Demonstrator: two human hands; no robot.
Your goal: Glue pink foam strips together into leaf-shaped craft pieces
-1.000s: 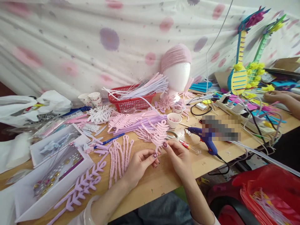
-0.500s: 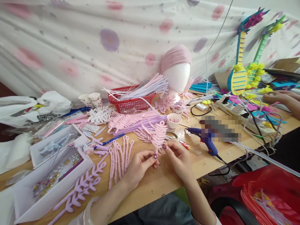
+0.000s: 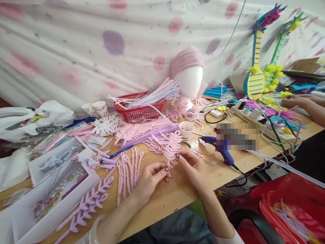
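Between my two hands, over the front of the table, is a pink pipe-cleaner leaf [image 3: 173, 145] with paired side loops and a small loop at its tip. My left hand [image 3: 153, 178] pinches its stem low down. The thumb and forefinger of my right hand [image 3: 190, 166] close on the leaf's lower right side. Left of my left hand lie several twisted pink pipe-cleaner strips [image 3: 127, 174] with looped ends. Further left are lilac pipe-cleaner sprigs [image 3: 87, 206]. Behind the held leaf, more pink leaves [image 3: 134, 132] lie on lilac pipe cleaners.
A blue glue gun [image 3: 223, 149] lies right of my hands, its cord hanging off the table edge. Behind stand a paper cup [image 3: 187, 130], a red basket [image 3: 142, 113] and a foam head [image 3: 189, 79]. White boxes [image 3: 56, 203] hold beads. At far right is another person's hand [image 3: 297, 101].
The whole view has shifted slightly, so things appear a little further left. Both hands keep their hold on the pink leaf, which has tilted slightly to the right.
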